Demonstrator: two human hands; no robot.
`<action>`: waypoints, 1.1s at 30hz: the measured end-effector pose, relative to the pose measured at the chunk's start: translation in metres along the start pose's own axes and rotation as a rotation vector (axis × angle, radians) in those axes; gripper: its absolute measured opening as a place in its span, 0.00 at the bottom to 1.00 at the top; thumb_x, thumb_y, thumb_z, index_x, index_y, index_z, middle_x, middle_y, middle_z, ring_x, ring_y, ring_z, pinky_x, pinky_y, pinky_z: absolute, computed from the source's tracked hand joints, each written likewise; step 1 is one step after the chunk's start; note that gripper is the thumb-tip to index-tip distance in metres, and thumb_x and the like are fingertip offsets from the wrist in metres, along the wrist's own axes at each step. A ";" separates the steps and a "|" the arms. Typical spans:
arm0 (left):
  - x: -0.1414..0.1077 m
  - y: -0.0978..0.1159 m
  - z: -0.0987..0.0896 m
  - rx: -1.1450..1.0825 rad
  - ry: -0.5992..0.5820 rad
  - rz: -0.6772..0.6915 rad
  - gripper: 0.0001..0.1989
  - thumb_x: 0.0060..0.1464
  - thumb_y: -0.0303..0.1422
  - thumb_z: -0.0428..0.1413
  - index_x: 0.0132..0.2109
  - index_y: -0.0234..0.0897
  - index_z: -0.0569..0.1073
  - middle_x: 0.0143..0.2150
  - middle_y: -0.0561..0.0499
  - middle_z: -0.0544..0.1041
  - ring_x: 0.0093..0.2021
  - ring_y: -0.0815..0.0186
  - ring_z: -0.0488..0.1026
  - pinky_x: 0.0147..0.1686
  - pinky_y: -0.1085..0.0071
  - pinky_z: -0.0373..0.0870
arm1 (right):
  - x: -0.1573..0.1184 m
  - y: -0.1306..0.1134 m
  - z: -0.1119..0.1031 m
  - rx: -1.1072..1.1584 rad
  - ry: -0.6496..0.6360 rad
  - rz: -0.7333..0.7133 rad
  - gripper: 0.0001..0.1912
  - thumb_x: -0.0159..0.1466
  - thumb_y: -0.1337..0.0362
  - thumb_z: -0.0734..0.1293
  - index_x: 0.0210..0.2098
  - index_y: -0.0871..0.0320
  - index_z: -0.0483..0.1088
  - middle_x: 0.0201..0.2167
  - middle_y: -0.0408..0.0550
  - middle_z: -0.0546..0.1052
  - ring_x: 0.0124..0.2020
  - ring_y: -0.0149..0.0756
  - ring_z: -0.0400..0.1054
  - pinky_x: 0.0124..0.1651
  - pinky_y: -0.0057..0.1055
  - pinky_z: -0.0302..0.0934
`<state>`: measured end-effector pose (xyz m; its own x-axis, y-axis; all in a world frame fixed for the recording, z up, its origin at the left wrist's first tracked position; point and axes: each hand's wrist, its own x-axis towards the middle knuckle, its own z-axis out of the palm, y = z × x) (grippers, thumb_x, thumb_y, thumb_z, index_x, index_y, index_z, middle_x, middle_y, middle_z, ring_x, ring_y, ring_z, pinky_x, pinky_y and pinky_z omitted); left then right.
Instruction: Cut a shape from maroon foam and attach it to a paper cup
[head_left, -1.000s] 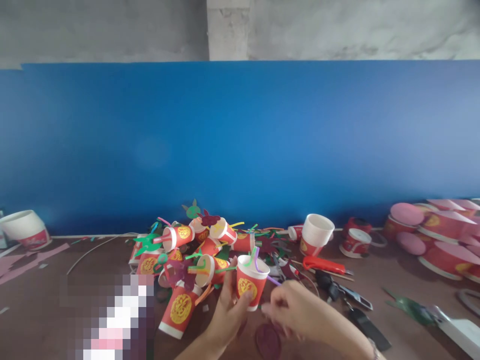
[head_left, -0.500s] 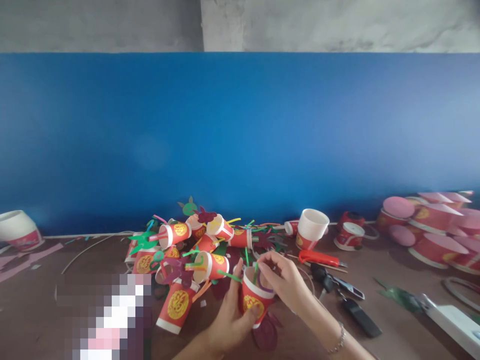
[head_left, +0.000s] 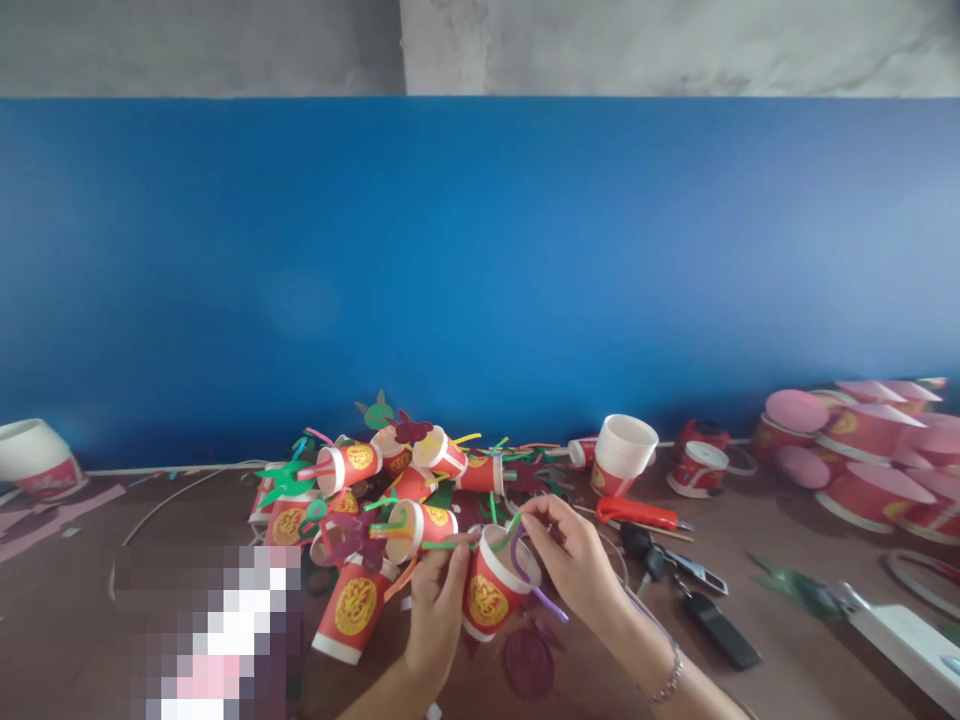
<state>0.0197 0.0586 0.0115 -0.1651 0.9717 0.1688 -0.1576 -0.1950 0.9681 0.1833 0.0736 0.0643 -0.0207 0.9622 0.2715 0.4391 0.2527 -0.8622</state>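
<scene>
A red paper cup (head_left: pixel 489 594) with a white rim and a yellow emblem is tilted between my hands, its mouth facing up. My right hand (head_left: pixel 574 555) is closed in a pinch on the end of a thin green straw (head_left: pixel 509 532) above the cup's mouth. My left hand (head_left: pixel 437 608) pinches the green length on the cup's left side, thumb against fingers, close to the cup wall. A thin purple straw (head_left: pixel 551 605) curves out of the cup and sticks out at its right. Under the cup lies a dark purple cut-out (head_left: pixel 529 660).
Left of my hands is a heap of similar cups (head_left: pixel 357 608) with straws and cut-outs. A white cup stack (head_left: pixel 627 447), red-handled tool (head_left: pixel 637 514), keys (head_left: pixel 720 630) and pink-topped cups (head_left: pixel 874 490) are on the right. A blue panel (head_left: pixel 480 270) rises behind the table.
The cup has shifted slightly left and its emblem shows more. My left hand has moved from around the cup to the green straw at its side. The purple straw now sticks out right.
</scene>
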 end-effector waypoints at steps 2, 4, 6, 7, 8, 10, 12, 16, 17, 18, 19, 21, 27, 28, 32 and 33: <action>-0.001 0.001 0.000 0.067 0.019 0.011 0.18 0.51 0.45 0.56 0.32 0.33 0.78 0.28 0.47 0.78 0.31 0.61 0.74 0.33 0.69 0.72 | -0.001 -0.004 -0.001 -0.005 -0.025 -0.003 0.10 0.63 0.59 0.59 0.33 0.59 0.67 0.26 0.44 0.72 0.25 0.32 0.64 0.28 0.27 0.58; -0.001 0.002 0.000 0.114 0.048 0.019 0.18 0.51 0.45 0.55 0.31 0.33 0.78 0.26 0.48 0.77 0.29 0.62 0.73 0.31 0.70 0.70 | -0.003 -0.009 0.000 -0.024 -0.074 -0.010 0.10 0.63 0.59 0.59 0.35 0.58 0.67 0.27 0.44 0.73 0.27 0.33 0.65 0.30 0.27 0.59; -0.001 0.002 0.000 0.118 0.057 0.015 0.17 0.51 0.44 0.55 0.33 0.33 0.78 0.29 0.47 0.79 0.31 0.61 0.74 0.32 0.69 0.71 | -0.008 -0.014 0.003 -0.059 -0.107 -0.014 0.10 0.61 0.58 0.62 0.38 0.57 0.67 0.31 0.45 0.74 0.31 0.35 0.67 0.33 0.29 0.61; 0.000 0.002 0.000 0.111 0.049 0.012 0.17 0.51 0.44 0.55 0.34 0.33 0.78 0.31 0.46 0.79 0.32 0.60 0.74 0.34 0.68 0.71 | -0.010 -0.016 0.006 -0.086 -0.104 -0.017 0.13 0.59 0.59 0.63 0.41 0.57 0.66 0.33 0.46 0.74 0.34 0.38 0.68 0.35 0.31 0.62; 0.000 0.002 0.000 0.101 0.037 0.009 0.17 0.52 0.44 0.55 0.36 0.33 0.78 0.32 0.46 0.79 0.33 0.59 0.74 0.35 0.68 0.71 | -0.013 -0.017 0.008 -0.119 -0.105 -0.032 0.17 0.56 0.60 0.66 0.44 0.56 0.65 0.36 0.48 0.74 0.38 0.40 0.68 0.40 0.34 0.63; 0.001 0.002 0.000 0.087 0.016 0.013 0.17 0.53 0.43 0.54 0.37 0.34 0.78 0.34 0.45 0.80 0.35 0.59 0.75 0.37 0.67 0.71 | -0.018 -0.017 0.014 -0.200 -0.131 -0.080 0.30 0.49 0.62 0.70 0.51 0.57 0.62 0.43 0.51 0.73 0.47 0.47 0.65 0.49 0.42 0.60; 0.001 0.002 -0.001 0.078 0.016 0.029 0.16 0.53 0.42 0.54 0.37 0.34 0.78 0.35 0.44 0.80 0.37 0.59 0.75 0.39 0.67 0.71 | -0.021 -0.015 0.018 -0.276 -0.167 -0.134 0.37 0.45 0.64 0.71 0.54 0.57 0.59 0.48 0.54 0.71 0.52 0.51 0.61 0.54 0.47 0.55; 0.000 0.003 0.000 0.059 -0.005 0.024 0.17 0.53 0.43 0.55 0.37 0.33 0.78 0.35 0.43 0.79 0.36 0.59 0.75 0.38 0.66 0.71 | -0.022 -0.009 0.020 -0.336 -0.169 -0.166 0.31 0.50 0.69 0.66 0.54 0.56 0.58 0.49 0.53 0.71 0.53 0.48 0.62 0.57 0.49 0.53; -0.001 0.003 0.000 0.044 -0.021 0.012 0.17 0.53 0.43 0.55 0.37 0.33 0.78 0.35 0.43 0.79 0.35 0.59 0.75 0.38 0.66 0.71 | -0.022 -0.008 0.020 -0.329 -0.177 -0.162 0.30 0.51 0.70 0.65 0.54 0.56 0.58 0.49 0.52 0.72 0.53 0.47 0.63 0.57 0.48 0.54; -0.001 0.003 0.000 0.026 -0.038 -0.001 0.17 0.53 0.43 0.55 0.37 0.32 0.77 0.35 0.44 0.79 0.35 0.59 0.75 0.38 0.66 0.71 | -0.022 -0.007 0.020 -0.320 -0.192 -0.163 0.29 0.52 0.70 0.64 0.54 0.56 0.58 0.49 0.52 0.72 0.52 0.45 0.64 0.57 0.48 0.54; -0.002 0.003 0.001 0.008 -0.053 -0.014 0.17 0.53 0.43 0.55 0.38 0.32 0.77 0.35 0.44 0.79 0.35 0.60 0.75 0.38 0.67 0.71 | -0.022 -0.006 0.020 -0.313 -0.204 -0.175 0.29 0.53 0.70 0.63 0.54 0.56 0.57 0.49 0.52 0.72 0.52 0.44 0.65 0.58 0.48 0.54; -0.003 0.003 0.002 -0.033 -0.068 -0.047 0.17 0.53 0.43 0.55 0.38 0.33 0.77 0.35 0.44 0.79 0.35 0.60 0.75 0.38 0.67 0.71 | -0.022 -0.004 0.020 -0.320 -0.213 -0.239 0.28 0.54 0.71 0.63 0.55 0.56 0.57 0.49 0.53 0.72 0.52 0.44 0.65 0.60 0.48 0.52; -0.002 0.001 0.003 -0.093 -0.078 -0.111 0.18 0.52 0.44 0.56 0.40 0.34 0.76 0.39 0.44 0.79 0.42 0.57 0.74 0.43 0.65 0.70 | -0.021 0.000 0.017 -0.415 -0.156 -0.419 0.26 0.59 0.70 0.62 0.56 0.56 0.55 0.48 0.53 0.72 0.52 0.44 0.65 0.61 0.53 0.50; -0.002 0.002 0.003 -0.081 -0.092 -0.102 0.17 0.52 0.44 0.55 0.40 0.34 0.76 0.40 0.44 0.79 0.42 0.57 0.74 0.44 0.65 0.70 | -0.020 0.000 0.016 -0.422 -0.157 -0.434 0.24 0.60 0.70 0.61 0.55 0.56 0.55 0.48 0.52 0.73 0.52 0.43 0.65 0.61 0.53 0.50; -0.002 0.005 0.002 -0.002 -0.118 -0.028 0.16 0.54 0.43 0.54 0.40 0.35 0.76 0.40 0.43 0.79 0.42 0.57 0.74 0.45 0.64 0.69 | -0.020 -0.004 0.014 -0.450 -0.155 -0.491 0.21 0.62 0.70 0.59 0.55 0.55 0.56 0.43 0.50 0.74 0.49 0.41 0.67 0.60 0.51 0.53; -0.002 0.006 0.002 0.008 -0.120 -0.012 0.16 0.54 0.43 0.54 0.39 0.35 0.76 0.40 0.43 0.79 0.42 0.57 0.74 0.45 0.64 0.69 | -0.021 -0.004 0.014 -0.464 -0.150 -0.503 0.21 0.62 0.71 0.58 0.55 0.55 0.56 0.44 0.51 0.74 0.49 0.41 0.67 0.59 0.51 0.55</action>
<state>0.0209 0.0559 0.0173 -0.0450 0.9831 0.1777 -0.1508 -0.1825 0.9716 0.1692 0.0540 0.0565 -0.4315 0.7518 0.4986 0.6811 0.6339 -0.3664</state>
